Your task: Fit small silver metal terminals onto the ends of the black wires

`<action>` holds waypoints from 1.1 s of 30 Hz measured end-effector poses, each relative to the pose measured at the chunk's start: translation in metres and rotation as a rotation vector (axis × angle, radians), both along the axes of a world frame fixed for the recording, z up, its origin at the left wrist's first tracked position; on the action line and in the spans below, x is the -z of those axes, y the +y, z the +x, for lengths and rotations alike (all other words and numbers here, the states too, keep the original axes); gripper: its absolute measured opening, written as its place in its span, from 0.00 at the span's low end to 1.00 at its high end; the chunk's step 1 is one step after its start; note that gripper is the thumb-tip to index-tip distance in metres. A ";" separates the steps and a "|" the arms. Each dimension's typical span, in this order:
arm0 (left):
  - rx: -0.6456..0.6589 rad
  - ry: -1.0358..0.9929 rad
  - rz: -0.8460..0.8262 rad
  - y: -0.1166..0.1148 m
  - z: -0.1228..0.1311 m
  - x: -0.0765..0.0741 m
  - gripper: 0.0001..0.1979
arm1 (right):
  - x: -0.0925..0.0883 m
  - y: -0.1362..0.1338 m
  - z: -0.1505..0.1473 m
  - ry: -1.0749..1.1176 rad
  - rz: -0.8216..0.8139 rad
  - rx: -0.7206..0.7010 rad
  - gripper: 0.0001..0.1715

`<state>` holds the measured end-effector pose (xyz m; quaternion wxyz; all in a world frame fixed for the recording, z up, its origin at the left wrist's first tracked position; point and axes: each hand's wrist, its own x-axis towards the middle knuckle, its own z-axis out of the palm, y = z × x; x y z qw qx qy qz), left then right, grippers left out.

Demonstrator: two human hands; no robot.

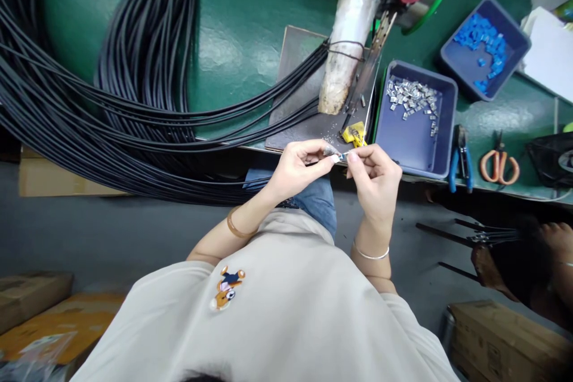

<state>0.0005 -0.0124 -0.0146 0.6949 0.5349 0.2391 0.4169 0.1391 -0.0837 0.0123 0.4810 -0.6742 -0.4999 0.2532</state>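
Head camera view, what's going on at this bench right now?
A person at the green bench has both hands together at its near edge. The left hand and the right hand pinch a small part between them; it is too small to identify. A thick bundle of black cables sweeps across the bench to the left. To the right sit a tray of small metal pieces, a tray of blue pieces, blue-handled pliers and orange-handled scissors, all untouched.

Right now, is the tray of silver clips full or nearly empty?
Mostly empty: the tray shows bare floor, silver clips clustered at its far end.
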 end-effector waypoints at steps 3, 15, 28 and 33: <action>-0.013 -0.001 0.012 0.000 0.001 -0.001 0.05 | 0.001 0.000 0.000 -0.007 0.010 0.004 0.12; -0.059 0.011 0.003 0.004 0.003 -0.003 0.08 | 0.007 0.002 -0.003 -0.023 0.014 0.031 0.11; 0.004 0.052 -0.031 0.000 -0.003 0.002 0.05 | -0.001 -0.005 0.000 -0.261 0.109 0.064 0.11; 0.008 0.084 0.049 -0.001 -0.004 0.006 0.08 | -0.003 -0.004 0.000 -0.396 0.118 -0.062 0.11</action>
